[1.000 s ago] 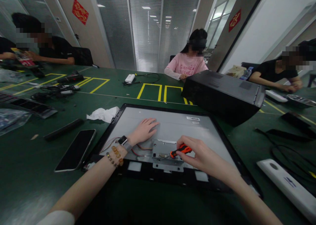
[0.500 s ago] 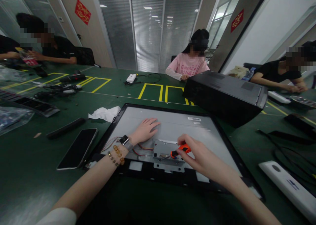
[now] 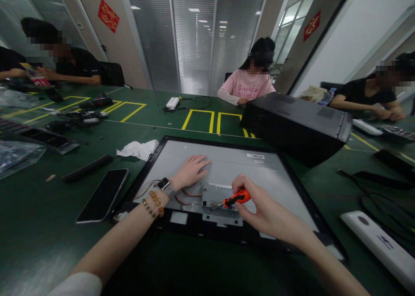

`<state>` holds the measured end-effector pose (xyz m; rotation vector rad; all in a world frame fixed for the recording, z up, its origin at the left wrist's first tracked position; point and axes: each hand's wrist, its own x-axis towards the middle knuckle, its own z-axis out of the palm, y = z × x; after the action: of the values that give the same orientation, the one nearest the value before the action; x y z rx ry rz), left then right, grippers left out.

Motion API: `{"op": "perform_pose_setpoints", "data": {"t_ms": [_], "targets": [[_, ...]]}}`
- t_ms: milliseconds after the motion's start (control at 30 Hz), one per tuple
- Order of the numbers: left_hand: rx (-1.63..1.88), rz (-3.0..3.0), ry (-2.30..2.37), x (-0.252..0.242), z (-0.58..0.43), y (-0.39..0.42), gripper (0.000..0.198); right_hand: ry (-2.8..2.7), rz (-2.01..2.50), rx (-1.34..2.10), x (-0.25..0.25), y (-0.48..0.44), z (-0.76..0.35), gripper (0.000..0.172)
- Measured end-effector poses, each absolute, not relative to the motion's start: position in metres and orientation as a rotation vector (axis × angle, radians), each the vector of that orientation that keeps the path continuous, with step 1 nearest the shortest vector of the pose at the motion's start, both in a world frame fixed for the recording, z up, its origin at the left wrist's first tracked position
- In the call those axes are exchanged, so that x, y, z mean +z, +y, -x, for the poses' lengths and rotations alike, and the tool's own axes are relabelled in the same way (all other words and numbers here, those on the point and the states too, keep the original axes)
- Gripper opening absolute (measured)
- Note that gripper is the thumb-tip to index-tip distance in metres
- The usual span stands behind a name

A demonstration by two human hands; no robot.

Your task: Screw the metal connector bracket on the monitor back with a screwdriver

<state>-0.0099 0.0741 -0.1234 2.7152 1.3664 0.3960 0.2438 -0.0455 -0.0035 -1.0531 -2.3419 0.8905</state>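
Observation:
A flat display panel [image 3: 223,164] with a black frame lies back side up on the green table in front of me. My left hand [image 3: 193,171] rests open on its grey back, fingers spread. In my right hand [image 3: 256,203] is an orange and black screwdriver [image 3: 238,197], gripped between thumb and fingers. Its shaft slants down to the left, with the tip at the metal bracket [image 3: 210,196] near the panel's front edge; whether it sits in a screw I cannot tell. Thin coloured wires [image 3: 188,194] run from the bracket towards the left, partly under my wrist.
Left of the panel lie a phone [image 3: 103,196], a black bar [image 3: 87,168] and a crumpled tissue [image 3: 138,149]. A large black casing [image 3: 293,125] stands behind its right corner. At the right are a white device [image 3: 379,239] and black cables [image 3: 382,201]. Several people sit around the table.
My right hand has shifted slightly with the screwdriver, whose handle now shows more fully. My left hand stays in place on the panel.

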Motion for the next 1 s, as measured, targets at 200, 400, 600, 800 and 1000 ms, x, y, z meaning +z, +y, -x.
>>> {"op": "perform_pose_setpoints", "data": {"t_ms": [200, 400, 600, 800, 1000], "targets": [[0.389, -2.698, 1.358, -0.125, 0.011, 0.075, 0.041, -2.361, 1.232, 0.670, -0.003, -0.043, -0.243, 0.014], [0.394, -2.705, 1.343, -0.125, 0.012, 0.075, 0.040, -2.384, 1.212, 0.591, -0.009, -0.040, -0.244, 0.009], [0.410, -2.707, 1.345, -0.127, 0.013, 0.076, 0.039, -2.370, 1.184, 0.654, -0.001, -0.044, -0.244, 0.006], [0.398, -2.709, 1.354, -0.129, 0.012, 0.076, 0.039, -2.414, 1.093, 0.751, 0.004, -0.044, -0.246, 0.025], [0.394, -2.712, 1.363, -0.127, 0.011, 0.076, 0.040, -2.423, 1.087, 0.770, -0.001, -0.043, -0.244, 0.011]]}}
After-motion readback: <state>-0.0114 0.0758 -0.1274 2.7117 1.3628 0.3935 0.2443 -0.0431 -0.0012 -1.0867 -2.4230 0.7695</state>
